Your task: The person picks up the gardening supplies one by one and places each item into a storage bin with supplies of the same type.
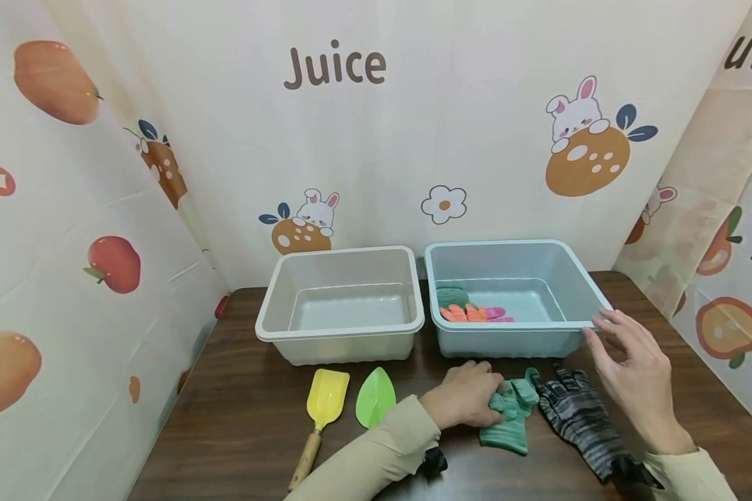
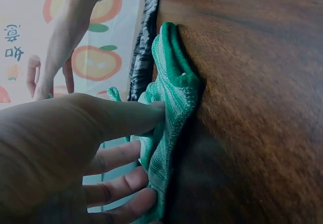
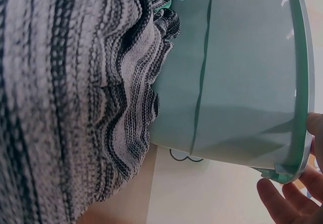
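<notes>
My left hand (image 1: 466,395) pinches a green striped knit glove (image 1: 507,417) lying on the table, with the thumb on one side and fingers on the other in the left wrist view. At the front right corner of the light blue plastic bin (image 1: 507,341), my right hand (image 1: 638,376) holds the rim between thumb and fingers. Inside that bin lie a green glove (image 1: 452,297) and orange-and-pink gloves (image 1: 466,313). A black-and-grey striped glove (image 1: 579,417) lies beneath my right hand, and fills much of the right wrist view.
To the left of the blue bin stands a beige plastic bin (image 1: 345,332). In front of it lie a yellow shovel (image 1: 327,398) with a wooden handle and a green trowel blade (image 1: 374,400), partly behind my left sleeve. A printed curtain (image 1: 476,139) surrounds the brown table (image 1: 225,417).
</notes>
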`<action>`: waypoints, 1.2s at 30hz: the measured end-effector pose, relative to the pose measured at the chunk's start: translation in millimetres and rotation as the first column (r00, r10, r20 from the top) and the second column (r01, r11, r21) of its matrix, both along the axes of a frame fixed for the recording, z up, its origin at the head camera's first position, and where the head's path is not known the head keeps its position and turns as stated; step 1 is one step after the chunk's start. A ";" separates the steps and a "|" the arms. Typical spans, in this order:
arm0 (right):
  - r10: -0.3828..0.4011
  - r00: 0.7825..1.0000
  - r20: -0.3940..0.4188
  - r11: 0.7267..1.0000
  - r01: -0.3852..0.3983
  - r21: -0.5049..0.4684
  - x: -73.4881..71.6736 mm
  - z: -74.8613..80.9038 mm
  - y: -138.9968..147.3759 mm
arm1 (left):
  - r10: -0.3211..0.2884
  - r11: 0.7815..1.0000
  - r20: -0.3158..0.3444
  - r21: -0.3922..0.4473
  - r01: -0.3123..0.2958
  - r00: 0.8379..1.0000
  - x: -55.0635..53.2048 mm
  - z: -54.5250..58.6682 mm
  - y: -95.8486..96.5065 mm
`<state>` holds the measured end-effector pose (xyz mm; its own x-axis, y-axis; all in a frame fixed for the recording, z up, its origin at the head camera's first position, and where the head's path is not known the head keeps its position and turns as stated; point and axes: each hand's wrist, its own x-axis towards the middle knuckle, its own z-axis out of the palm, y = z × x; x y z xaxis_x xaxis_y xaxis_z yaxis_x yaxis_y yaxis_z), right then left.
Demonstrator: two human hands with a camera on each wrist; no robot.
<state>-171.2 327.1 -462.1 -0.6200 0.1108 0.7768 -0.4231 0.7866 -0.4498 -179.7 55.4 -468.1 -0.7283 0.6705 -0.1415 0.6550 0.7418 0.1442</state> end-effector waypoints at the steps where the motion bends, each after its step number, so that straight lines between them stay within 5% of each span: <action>1: 0.000 1.000 0.002 1.000 0.000 -0.001 0.1 -0.1 0.0 | 0.002 1.000 -0.004 -0.005 -0.002 1.000 0.2 0.4 0.1; 14: -0.005 1.000 0.016 1.000 0.005 0.002 0.4 -0.1 0.5 | -0.048 0.999 -0.062 -0.015 0.047 0.997 0.8 0.3 1.4; 24: 0.013 1.000 -0.006 1.000 -0.013 -0.001 -1.5 -1.7 0.7 | -0.122 0.992 -0.163 0.005 0.125 0.979 2.3 -0.9 0.2; 36: 0.011 1.000 -0.019 1.000 -0.011 0.004 -1.7 -2.5 0.8 | -0.145 0.983 -0.100 0.100 0.155 0.984 -6.4 3.9 -5.7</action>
<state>-172.8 327.9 -464.6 -0.6064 0.1010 0.7887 -0.4398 0.7838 -0.4385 -186.1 49.7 -464.2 -0.6246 0.7809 -0.0008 0.7718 0.6175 0.1514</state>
